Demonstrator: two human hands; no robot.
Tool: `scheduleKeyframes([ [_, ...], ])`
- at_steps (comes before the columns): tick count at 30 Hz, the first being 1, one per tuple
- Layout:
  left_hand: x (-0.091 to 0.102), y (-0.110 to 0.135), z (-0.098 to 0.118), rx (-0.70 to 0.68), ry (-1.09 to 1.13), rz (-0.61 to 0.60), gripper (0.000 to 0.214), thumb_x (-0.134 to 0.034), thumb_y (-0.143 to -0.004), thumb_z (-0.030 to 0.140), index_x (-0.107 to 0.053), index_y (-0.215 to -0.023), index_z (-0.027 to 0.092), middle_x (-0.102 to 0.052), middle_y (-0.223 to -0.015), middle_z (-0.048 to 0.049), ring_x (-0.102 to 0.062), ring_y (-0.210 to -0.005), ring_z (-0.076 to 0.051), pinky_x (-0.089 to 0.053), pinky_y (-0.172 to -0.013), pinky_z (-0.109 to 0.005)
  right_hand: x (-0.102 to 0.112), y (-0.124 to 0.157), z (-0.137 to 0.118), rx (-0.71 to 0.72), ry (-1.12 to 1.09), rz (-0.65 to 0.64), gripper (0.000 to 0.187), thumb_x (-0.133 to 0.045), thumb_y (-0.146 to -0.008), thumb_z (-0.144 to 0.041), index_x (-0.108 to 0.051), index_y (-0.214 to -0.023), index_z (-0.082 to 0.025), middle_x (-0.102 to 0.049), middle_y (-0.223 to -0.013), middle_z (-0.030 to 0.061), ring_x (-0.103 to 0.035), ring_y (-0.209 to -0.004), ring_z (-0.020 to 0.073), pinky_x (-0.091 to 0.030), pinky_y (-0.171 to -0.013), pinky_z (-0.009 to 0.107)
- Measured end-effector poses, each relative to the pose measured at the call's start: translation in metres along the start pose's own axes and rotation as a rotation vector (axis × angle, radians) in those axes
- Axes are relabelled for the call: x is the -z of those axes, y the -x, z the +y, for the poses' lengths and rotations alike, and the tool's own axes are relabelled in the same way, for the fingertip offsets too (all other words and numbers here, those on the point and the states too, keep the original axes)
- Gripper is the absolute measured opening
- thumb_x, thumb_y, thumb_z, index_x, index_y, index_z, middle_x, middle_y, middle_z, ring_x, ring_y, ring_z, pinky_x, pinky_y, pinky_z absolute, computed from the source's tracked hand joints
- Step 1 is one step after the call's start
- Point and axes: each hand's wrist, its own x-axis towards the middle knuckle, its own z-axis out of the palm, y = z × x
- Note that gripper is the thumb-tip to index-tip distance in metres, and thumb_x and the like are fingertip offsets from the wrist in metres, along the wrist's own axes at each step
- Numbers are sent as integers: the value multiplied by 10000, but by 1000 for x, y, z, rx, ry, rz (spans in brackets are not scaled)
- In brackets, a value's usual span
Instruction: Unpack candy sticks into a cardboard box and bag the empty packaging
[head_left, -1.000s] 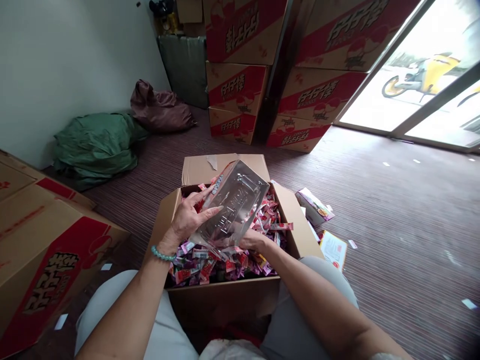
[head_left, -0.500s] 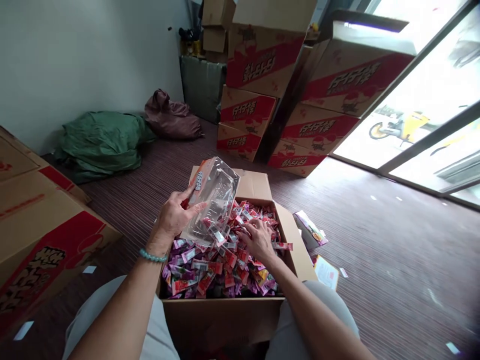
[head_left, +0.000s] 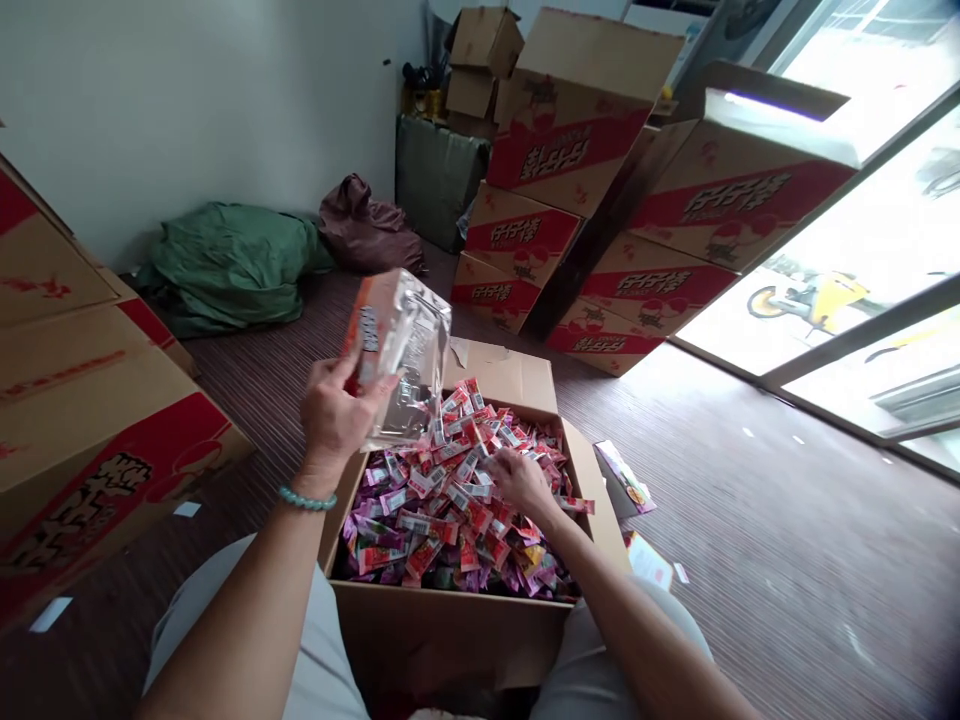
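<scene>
Holding a clear plastic tray (head_left: 405,350) up above the back left corner of the open box (head_left: 450,625), the left hand (head_left: 334,415) has its grip closed tight on the tray's side. The right hand (head_left: 521,480) lies inside the open box on the pile of little sweet packets (head_left: 427,520), and I cannot tell if its grip is shut on any. Stacked boxes (head_left: 525,230) stand behind the open box.

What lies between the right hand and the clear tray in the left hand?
In the head view, only wrapped candy packets heaped in the open carton.
</scene>
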Motion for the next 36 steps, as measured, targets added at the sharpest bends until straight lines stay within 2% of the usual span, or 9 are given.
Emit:
scheduleKeyframes([
  [3, 7, -6, -12, 148, 78, 70, 765, -757, -721, 616, -647, -1371, 229, -669, -967, -81, -642, -996, -269, -504, -1010, -428, 7, -23, -10, 141, 441, 153, 662, -532, -882, -693, -596, -1370, -251, -565, -1379, 190, -518, -1251, 379, -417, -1021, 614],
  [6, 6, -8, -14, 208, 202, 37, 755, -792, -702, 583, -654, -1359, 240, -726, -1106, -87, -644, -1109, -271, -489, -1066, -427, -18, -47, -22, 276, 597, -87, 1018, -677, -718, -766, -300, -1584, -386, -176, -1683, 130, -131, -1498, 504, -156, -1104, 794],
  [9, 2, -7, -5, 279, 370, -5, 705, -827, -702, 507, -671, -1333, 234, -739, -1210, -76, -666, -1123, -255, -494, -1081, -414, -47, -52, -9, 256, 670, -309, 1188, -777, -599, -733, -269, -1602, -350, -165, -1681, 162, -84, -1497, 533, -65, -1096, 826],
  [17, 1, -3, 19, 428, 560, 12, 636, -848, -682, 376, -702, -1285, 235, -772, -1147, -54, -697, -1069, -258, -543, -1032, -433, -37, 30, 98, 327, 704, -320, 926, -773, -692, -593, -446, -1521, -342, -332, -1612, 172, -171, -1514, 444, -135, -1176, 692],
  [22, 0, -3, 18, 515, 560, 90, 609, -867, -642, 365, -736, -1230, 279, -790, -1044, -23, -714, -955, -210, -580, -963, -376, -60, 44, 124, 308, 685, -397, 804, -744, -734, -567, -501, -1477, -377, -402, -1579, 159, -249, -1483, 470, -113, -1164, 719],
  [26, -6, -7, 27, 572, 651, 119, 585, -857, -654, 308, -739, -1225, 262, -791, -1045, -20, -717, -923, -183, -600, -920, -327, -71, 33, 108, 269, 660, -389, 818, -754, -732, -555, -481, -1486, -393, -413, -1571, 153, -234, -1496, 446, -83, -1169, 716],
  [29, -9, -8, 34, 625, 726, 91, 541, -841, -671, 303, -752, -1200, 233, -785, -1103, -30, -722, -969, -199, -611, -892, -304, -51, 27, 84, 287, 590, -410, 892, -775, -667, -661, -493, -1475, -411, -405, -1575, 133, -193, -1509, 444, -16, -1171, 722],
  [32, -10, -9, 34, 636, 753, 105, 500, -834, -680, 337, -766, -1165, 235, -776, -1141, -34, -727, -943, -205, -629, -833, -305, -20, 13, 53, 320, 503, -466, 727, -673, -677, -826, -668, -1291, -436, -297, -1646, 53, -101, -1523, 475, 56, -1153, 743],
  [36, -12, -9, 30, 688, 727, 75, 497, -834, -691, 377, -763, -1169, 262, -776, -1125, -29, -733, -863, -193, -643, -767, -308, -8, -40, 18, 272, 423, -203, 648, -475, -885, -768, -618, -1365, -357, -192, -1693, 50, -48, -1555, 408, 47, -1192, 706],
])
